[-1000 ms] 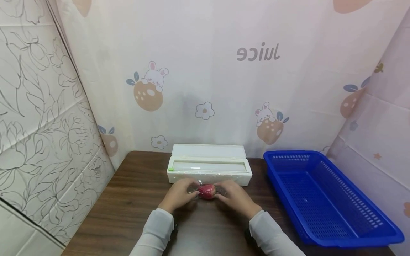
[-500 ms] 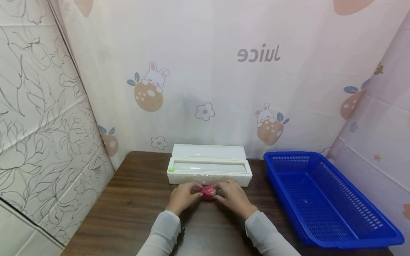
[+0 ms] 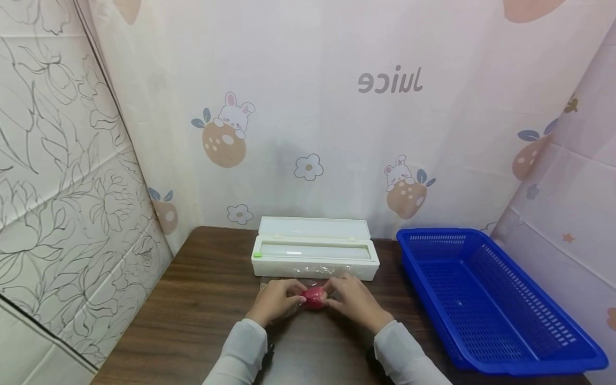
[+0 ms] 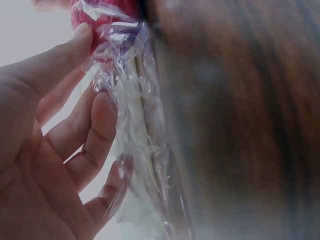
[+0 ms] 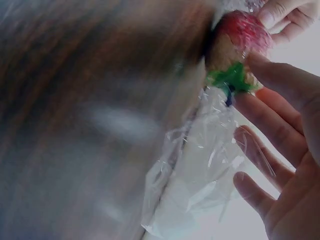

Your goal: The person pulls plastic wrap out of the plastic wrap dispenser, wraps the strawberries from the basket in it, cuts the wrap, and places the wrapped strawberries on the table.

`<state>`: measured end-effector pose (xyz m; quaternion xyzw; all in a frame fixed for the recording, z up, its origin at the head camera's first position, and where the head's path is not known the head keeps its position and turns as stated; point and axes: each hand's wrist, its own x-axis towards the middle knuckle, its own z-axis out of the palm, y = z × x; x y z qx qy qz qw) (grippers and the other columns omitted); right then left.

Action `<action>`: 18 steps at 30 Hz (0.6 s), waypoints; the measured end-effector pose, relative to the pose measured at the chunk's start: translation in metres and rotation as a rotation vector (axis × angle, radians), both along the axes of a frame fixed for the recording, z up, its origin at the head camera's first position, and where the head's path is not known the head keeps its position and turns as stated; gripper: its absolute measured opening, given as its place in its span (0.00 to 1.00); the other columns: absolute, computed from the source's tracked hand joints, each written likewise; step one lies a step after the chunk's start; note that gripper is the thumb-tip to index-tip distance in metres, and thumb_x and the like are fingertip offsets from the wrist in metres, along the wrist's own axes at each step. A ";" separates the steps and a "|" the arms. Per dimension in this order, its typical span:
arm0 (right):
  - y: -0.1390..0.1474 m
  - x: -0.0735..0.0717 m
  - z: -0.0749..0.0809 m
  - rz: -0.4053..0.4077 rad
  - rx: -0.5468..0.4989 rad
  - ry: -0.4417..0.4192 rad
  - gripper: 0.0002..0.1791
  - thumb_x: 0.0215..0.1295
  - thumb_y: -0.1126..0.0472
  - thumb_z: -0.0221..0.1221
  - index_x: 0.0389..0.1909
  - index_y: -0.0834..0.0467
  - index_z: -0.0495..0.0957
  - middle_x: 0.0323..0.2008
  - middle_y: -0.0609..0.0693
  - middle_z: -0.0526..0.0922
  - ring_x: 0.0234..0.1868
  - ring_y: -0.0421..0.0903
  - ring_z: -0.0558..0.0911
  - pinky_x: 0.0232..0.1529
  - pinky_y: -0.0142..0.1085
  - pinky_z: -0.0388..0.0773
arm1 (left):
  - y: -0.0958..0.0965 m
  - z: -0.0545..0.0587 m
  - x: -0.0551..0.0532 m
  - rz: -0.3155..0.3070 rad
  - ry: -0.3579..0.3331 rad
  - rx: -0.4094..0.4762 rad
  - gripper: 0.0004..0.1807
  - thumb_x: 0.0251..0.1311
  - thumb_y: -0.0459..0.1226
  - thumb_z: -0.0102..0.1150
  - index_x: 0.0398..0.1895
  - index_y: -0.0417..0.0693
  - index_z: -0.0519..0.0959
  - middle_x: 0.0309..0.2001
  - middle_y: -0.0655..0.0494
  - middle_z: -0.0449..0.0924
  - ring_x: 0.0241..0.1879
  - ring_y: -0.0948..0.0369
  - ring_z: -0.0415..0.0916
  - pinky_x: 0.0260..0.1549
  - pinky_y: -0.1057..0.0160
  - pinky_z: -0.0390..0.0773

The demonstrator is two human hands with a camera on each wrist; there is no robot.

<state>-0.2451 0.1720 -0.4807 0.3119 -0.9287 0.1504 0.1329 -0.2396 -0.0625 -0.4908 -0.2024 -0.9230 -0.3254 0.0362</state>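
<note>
A red strawberry-like fruit point(image 3: 314, 298) with a green leafy cap point(image 5: 232, 79) and a paler patch beside it lies wrapped in clear plastic wrap point(image 4: 127, 85), in front of a white wrap dispenser point(image 3: 315, 267). My left hand point(image 3: 276, 299) pinches the fruit's red end through the film, thumb on the near side. At the leafy end, my right hand point(image 3: 356, 299) holds the fruit between thumb and forefinger, its other fingers spread. Loose crinkled film trails off past the fingers on both sides, as the two wrist views show.
The dispenser's lid point(image 3: 314, 228) stands raised at the back, and a green slider point(image 3: 257, 255) sits at its left end. A blue plastic basket point(image 3: 433, 299) occupies the right of the wooden table point(image 3: 163, 321). A patterned curtain point(image 3: 308, 107) hangs behind.
Both hands have drawn the wrapped fruit slightly toward me, away from the dispenser. More loose film now shows behind it and by the left hand.
</note>
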 end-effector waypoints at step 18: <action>0.008 0.016 0.022 0.110 0.018 -0.299 0.10 0.55 0.49 0.63 0.36 0.48 0.80 0.32 0.38 0.82 0.36 0.37 0.75 0.38 0.40 0.77 | -0.007 0.004 0.005 -0.225 -0.232 0.050 0.10 0.55 0.48 0.62 0.38 0.60 0.85 0.31 0.68 0.83 0.29 0.71 0.73 0.32 0.64 0.78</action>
